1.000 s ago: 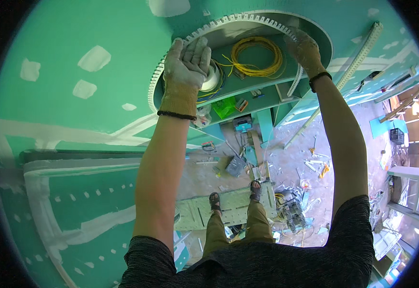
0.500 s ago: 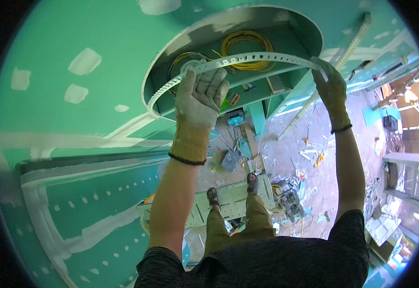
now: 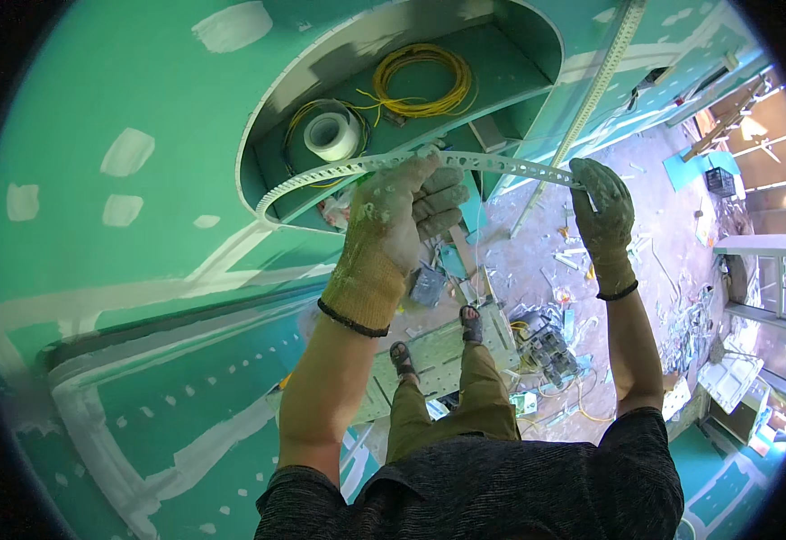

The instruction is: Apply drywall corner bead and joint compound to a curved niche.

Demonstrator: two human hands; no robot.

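Observation:
A white perforated corner bead strip (image 3: 492, 164) arcs across the front of a curved recess (image 3: 537, 94) in the green wall. Its left end lies along the recess's lower left rim. My gloved left hand (image 3: 393, 211) is closed on the middle of the strip, thumb up against it and the other fingers curled below. At the strip's right end, my gloved right hand (image 3: 604, 211) pinches it between thumb and fingers. Both gloves are coated with white compound. Inside the recess are a coil of yellow cable (image 3: 422, 81) and a white roll of tape (image 3: 332, 135).
I stand on a perforated metal platform (image 3: 420, 360) above a floor (image 3: 654, 234) littered with scraps. A long pale perforated strip (image 3: 591, 85) slants down at the right. Tools and a dusty machine (image 3: 546, 346) lie below; a black crate (image 3: 721, 182) stands farther right.
The strip has come lower across the recess, baring the white roll. My left hand has shifted right along the strip and turned; my right hand has moved slightly down and left.

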